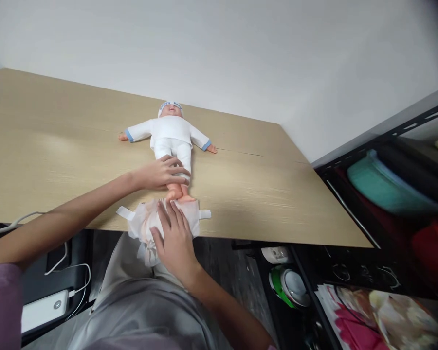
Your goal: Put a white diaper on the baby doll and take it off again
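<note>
Light wood-grain table (277, 194) against a plain white wall (241, 48); head view looks down over the near edge. Baby doll (171, 138) lies on its back mid-table, head toward the wall, arms spread, in a white outfit with blue cuffs and a white headband with blue print, too small to read. Bare pinkish feet point at the near edge.

Left hand (161, 174) comes in from the left, fingers curled around the doll's lower legs just above the ankles, gripping them; part of the leg is hidden under the fingers. Right hand (175, 238) is flat and open, palm down on a white diaper (146, 226) at the table's near edge, just below the doll's feet. Diaper is crumpled, partly overhanging the edge, with tabs sticking out left and right; its middle is covered by the hand.

Below the table: grey trousers on the person's lap, a white power bank (44, 308) with white cable at left, partly cut off. Right side: dark shelf rack (387, 136) holding teal and red items, blurred, hard to identify. Green-and-white round object (288, 287) on the floor, unclear. Colourful printed packaging bottom right, cut off, no legible text.
</note>
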Tool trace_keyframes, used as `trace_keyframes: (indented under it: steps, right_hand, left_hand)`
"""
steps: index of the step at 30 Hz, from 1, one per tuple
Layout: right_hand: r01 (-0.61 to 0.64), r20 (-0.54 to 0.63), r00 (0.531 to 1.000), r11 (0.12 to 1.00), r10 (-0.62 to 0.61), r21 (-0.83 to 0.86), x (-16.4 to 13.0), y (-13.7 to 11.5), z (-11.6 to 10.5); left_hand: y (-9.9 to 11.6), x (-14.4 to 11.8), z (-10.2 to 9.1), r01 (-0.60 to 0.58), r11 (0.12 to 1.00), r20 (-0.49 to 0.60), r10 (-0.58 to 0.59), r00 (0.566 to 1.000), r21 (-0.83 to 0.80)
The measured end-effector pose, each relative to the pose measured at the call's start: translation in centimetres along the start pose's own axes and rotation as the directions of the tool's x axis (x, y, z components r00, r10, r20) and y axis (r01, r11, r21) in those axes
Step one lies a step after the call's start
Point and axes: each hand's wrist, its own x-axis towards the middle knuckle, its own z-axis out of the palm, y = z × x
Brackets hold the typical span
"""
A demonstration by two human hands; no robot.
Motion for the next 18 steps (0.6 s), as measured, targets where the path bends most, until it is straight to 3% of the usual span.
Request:
trace_keyframes:
  steps: [4, 10, 14, 18]
  right_hand:
    - [0.008, 0.074, 0.997, 1.0, -0.009, 0.011, 2.0, 1.6, -0.8]
    - [0.031, 0.186, 0.982, 0.999, -0.034, 0.016, 7.4, 4.3, 0.0]
    - [0.001, 0.16, 0.987, 1.0, 0.002, -0.017, 12.9, 5.6, 1.8]
    - [-0.005, 0.156, 0.988, 0.997, 0.017, -0.08, 20.3, 7.4, 3.6]
  left_hand:
    - [-0.1, 1.8, -4.0, 0.014, 0.998, -0.027, -0.015, 1.0, -0.053]
    - [-0.1, 4.0, -10.7, 0.187, 0.959, -0.108, -0.213, 0.971, -0.213]
    - [-0.5, 4.3, -12.4, 0.222, 0.941, -0.142, -0.264, 0.954, -0.256]
    - [-0.5, 4.4, -13.0, 0.22, 0.941, -0.144, -0.262, 0.954, -0.258]
